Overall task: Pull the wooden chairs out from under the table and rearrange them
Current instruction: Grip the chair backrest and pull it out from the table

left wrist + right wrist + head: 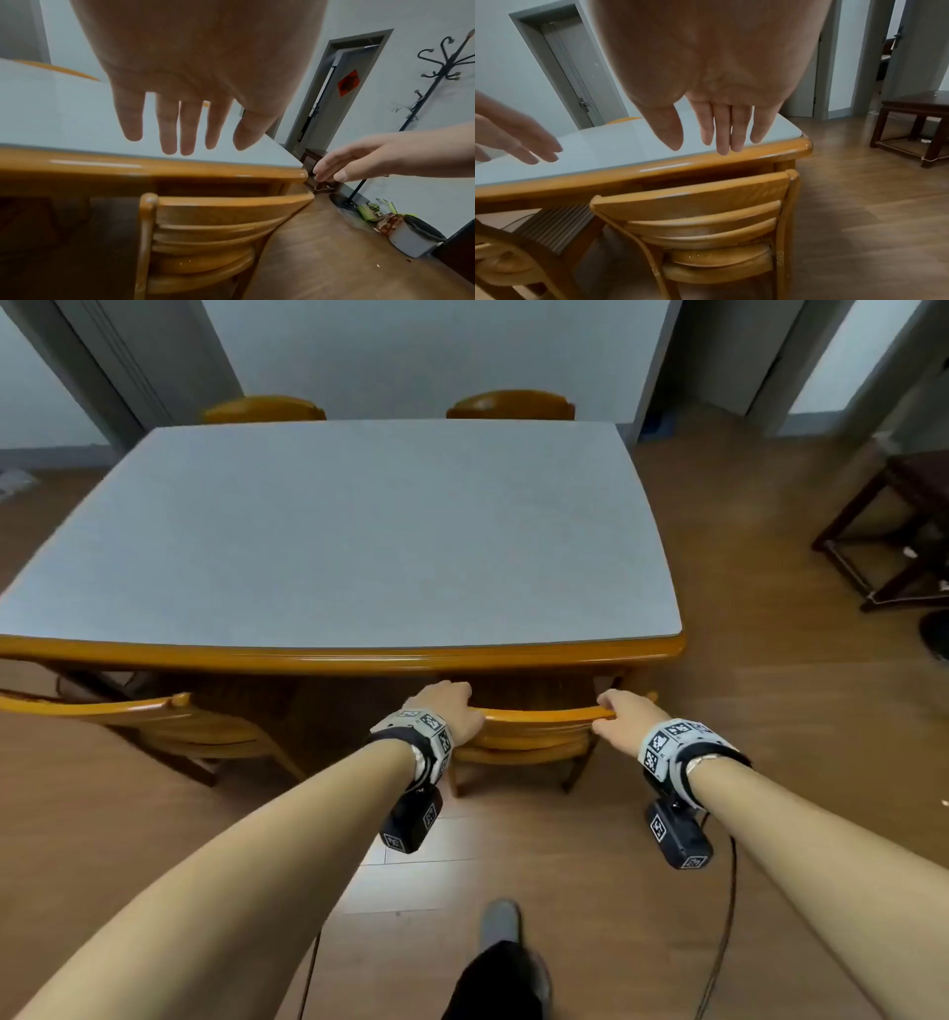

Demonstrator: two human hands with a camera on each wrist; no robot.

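Head view: the near right chair (534, 737) sits tucked under the tabletop (339, 654), top rail running left-right, left hand (452, 706) and right hand (624, 713) at the rail's two ends, seemingly on it. Left wrist view: left hand's fingers (169, 130) hang straight and spread above the rail, not closed. Right wrist view: right hand's fingers (722, 130) are equally relaxed, so the pull toward the person needs both to curl first.
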